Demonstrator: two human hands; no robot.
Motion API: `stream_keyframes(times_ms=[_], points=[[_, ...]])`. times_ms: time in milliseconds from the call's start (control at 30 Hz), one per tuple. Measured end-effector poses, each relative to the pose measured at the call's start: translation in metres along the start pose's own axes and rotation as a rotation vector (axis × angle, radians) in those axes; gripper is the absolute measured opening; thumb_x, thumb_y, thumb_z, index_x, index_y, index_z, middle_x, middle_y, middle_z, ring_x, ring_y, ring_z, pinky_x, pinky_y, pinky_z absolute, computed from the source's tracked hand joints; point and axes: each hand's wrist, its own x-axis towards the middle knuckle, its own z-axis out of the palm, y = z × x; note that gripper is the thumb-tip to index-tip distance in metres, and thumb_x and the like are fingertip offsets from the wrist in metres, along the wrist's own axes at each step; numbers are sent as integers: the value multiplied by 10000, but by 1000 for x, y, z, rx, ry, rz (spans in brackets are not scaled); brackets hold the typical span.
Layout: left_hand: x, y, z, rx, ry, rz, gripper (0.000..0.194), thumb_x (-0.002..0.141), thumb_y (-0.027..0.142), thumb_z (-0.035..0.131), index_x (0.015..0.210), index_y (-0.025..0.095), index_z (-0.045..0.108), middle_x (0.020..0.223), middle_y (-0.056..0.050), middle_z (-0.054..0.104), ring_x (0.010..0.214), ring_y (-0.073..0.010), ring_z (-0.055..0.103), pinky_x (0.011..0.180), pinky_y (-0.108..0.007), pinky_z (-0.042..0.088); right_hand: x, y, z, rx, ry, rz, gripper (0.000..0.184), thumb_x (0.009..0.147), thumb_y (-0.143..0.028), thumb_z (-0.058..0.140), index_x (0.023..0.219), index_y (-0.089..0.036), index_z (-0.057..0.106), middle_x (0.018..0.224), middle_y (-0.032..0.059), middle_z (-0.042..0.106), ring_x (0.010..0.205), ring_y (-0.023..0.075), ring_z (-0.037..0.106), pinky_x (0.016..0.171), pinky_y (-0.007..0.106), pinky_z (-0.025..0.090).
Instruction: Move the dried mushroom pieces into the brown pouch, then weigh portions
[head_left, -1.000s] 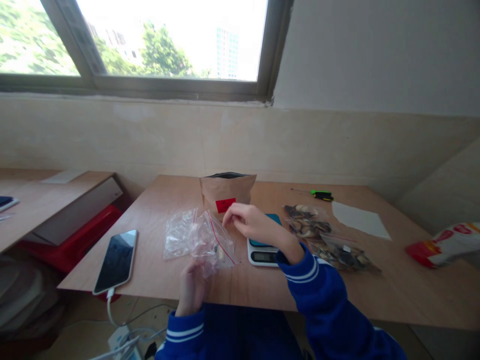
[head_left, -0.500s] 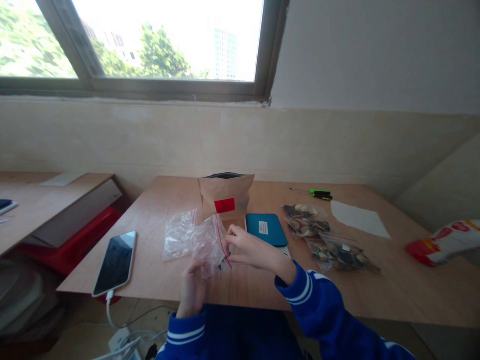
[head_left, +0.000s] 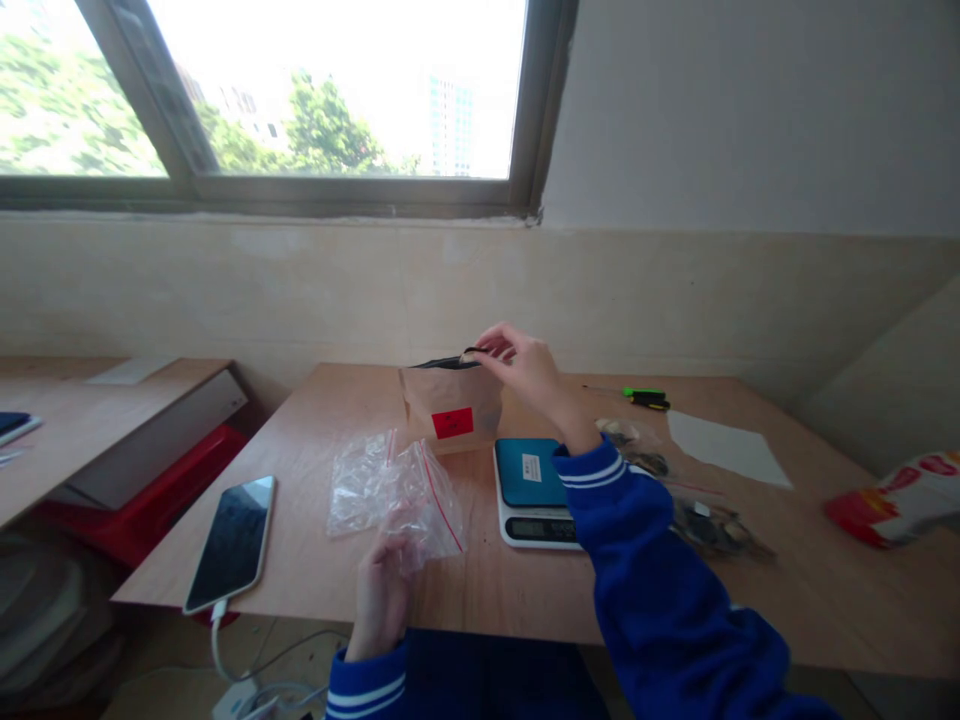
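Note:
My left hand [head_left: 381, 590] grips the lower edge of a clear zip bag [head_left: 424, 495] with a red seal line, held just above the table's front edge. More clear bags [head_left: 358, 478] lie beside it on the left. My right hand [head_left: 521, 368] is stretched out over the open mouth of a standing brown paper pouch [head_left: 452, 407] with a red label. Its fingertips pinch a small dark piece at the pouch's rim. A small digital scale [head_left: 534, 480] with a blue top sits under my right forearm.
A phone [head_left: 232, 528] on a charging cable lies at the wooden table's [head_left: 810, 590] front left. Filled clear bags [head_left: 705, 522] lie right of my sleeve. A white sheet [head_left: 724, 448], a green-black tool [head_left: 646, 398] and a red-white packet [head_left: 900, 495] are at the right.
My right hand left the clear bag and rose to the mouth of the brown pouch, now pinching a small piece. The left hand kept its hold on the clear bag.

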Motion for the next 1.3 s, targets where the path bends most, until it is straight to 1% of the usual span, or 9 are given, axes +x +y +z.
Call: stream_keyframes(times_ms=[200, 400, 500, 633, 767, 1000, 1133, 1200, 1300], points=[[3, 1, -7, -27, 19, 3, 583, 574, 110, 654, 1153, 178, 635, 769, 13, 676, 558, -87, 545, 545, -203, 455, 2, 19, 21, -247, -57, -115, 111, 891, -225, 591, 893, -158, 679, 960, 79, 671, 972, 211, 575, 902, 371, 443], [6, 1, -7, -79, 23, 21, 562, 606, 87, 624, 1157, 193, 644, 689, 28, 646, 563, -90, 554, 575, -201, 478, -47, -5, 26, -192, -26, -93, 302, 970, -308, 448, 1195, -190, 610, 1277, 134, 492, 1263, 246, 432, 1102, 457, 301], [4, 0, -4, -101, 27, 30, 526, 642, 105, 606, 1155, 211, 647, 863, -12, 707, 669, -114, 612, 645, -224, 506, -94, -20, 34, 50, -268, 11, 388, 965, -406, 449, 1287, -195, 499, 1284, 123, 507, 1259, 217, 459, 1090, 418, 353], [-2, 0, 1, -170, -20, 31, 420, 668, 181, 576, 1072, 219, 686, 1055, -56, 709, 893, -190, 645, 748, -289, 528, -155, -24, 57, 224, -483, 315, 887, 773, -491, 707, 1451, -207, 211, 1437, 182, 389, 1355, 300, 378, 1104, 515, 328], [-9, 1, 6, -64, -95, 33, 350, 715, 297, 619, 1050, 220, 688, 1133, -72, 679, 1013, -230, 624, 743, -298, 516, -181, -18, 76, 464, -319, 467, 655, 885, -284, 584, 1416, -239, 203, 1108, 76, 595, 997, 187, 612, 940, 416, 479], [-1, -3, 10, 295, 55, 219, 345, 628, 375, 788, 893, 199, 653, 830, -25, 712, 655, -137, 595, 564, -216, 427, -185, -13, 68, 498, -296, 505, 680, 846, -163, 573, 1421, -243, 219, 747, -49, 516, 705, 141, 554, 776, 330, 500], [2, 5, 4, 397, 100, 322, 297, 681, 387, 717, 905, 204, 649, 794, -30, 717, 598, -114, 555, 500, -190, 356, -203, 2, 46, 326, -213, 534, 611, 867, -273, 563, 1404, -243, 274, 1000, 43, 614, 845, 178, 603, 831, 375, 505], [2, 18, 2, 438, 153, 387, 283, 709, 384, 663, 931, 208, 651, 816, -33, 715, 679, -138, 582, 528, -196, 374, -216, 19, 23, 119, -59, 523, 473, 890, -359, 523, 1330, -247, 392, 1220, 106, 562, 1024, 226, 587, 902, 421, 484], [5, 45, 1, 559, 199, 436, 293, 728, 383, 607, 954, 202, 654, 866, -33, 709, 595, -118, 497, 483, -200, 323, -239, 57, -18, -318, 195, 414, 355, 900, -399, 477, 1194, -205, 526, 1226, 145, 546, 1213, 301, 476, 1041, 513, 359]])
